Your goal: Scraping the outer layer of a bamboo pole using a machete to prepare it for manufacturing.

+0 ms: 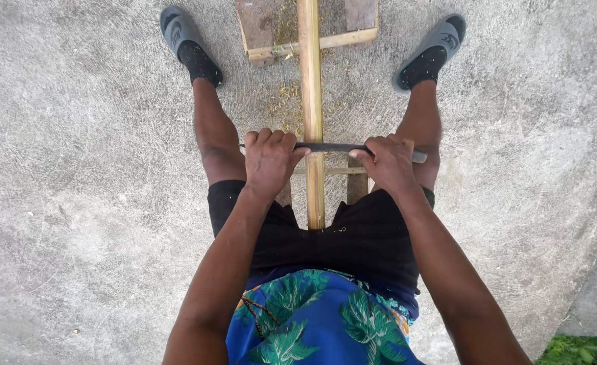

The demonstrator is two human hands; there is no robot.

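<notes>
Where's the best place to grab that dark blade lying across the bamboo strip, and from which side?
Judging by its pose, grip the dark blade at its two ends, from above, as the left hand and right hand do. It lies crosswise over the bamboo strip, so its middle is taken up and only the ends stick out.

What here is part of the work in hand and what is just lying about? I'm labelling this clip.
In use:
left hand and right hand, both gripping the dark blade
bamboo pole under the blade
wooden frame bearing the pole

Lying about:
shavings on the concrete floor
grass at the corner
</notes>
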